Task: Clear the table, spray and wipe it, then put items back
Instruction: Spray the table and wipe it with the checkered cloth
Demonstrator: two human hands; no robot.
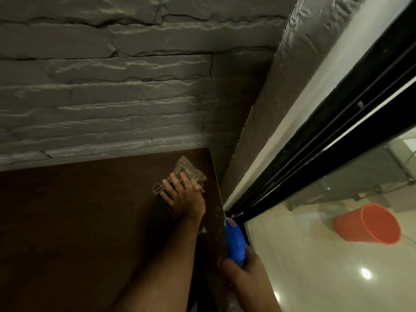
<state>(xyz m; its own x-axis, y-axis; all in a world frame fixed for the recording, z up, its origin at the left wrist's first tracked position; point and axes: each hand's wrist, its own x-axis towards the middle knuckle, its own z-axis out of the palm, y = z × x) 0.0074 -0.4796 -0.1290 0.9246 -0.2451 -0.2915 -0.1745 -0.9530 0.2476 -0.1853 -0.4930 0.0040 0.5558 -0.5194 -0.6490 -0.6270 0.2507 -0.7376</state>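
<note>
At the far right corner of the dark brown table (pixel 78 221), my left hand (pixel 183 197) pressing a striped cloth (pixel 191 171) flat with fingers spread, my right hand (pixel 244 272) gripping a blue spray bottle (pixel 234 240) just beyond the table's right edge, orange bucket (pixel 369 224) on the floor beyond the glass.

one head view, tilted, looks forward and down from close above the table's (pixel 78 221) far right corner, facing the stone wall (pixel 112 86), with a glass door (pixel 337 176) along its right side.
</note>
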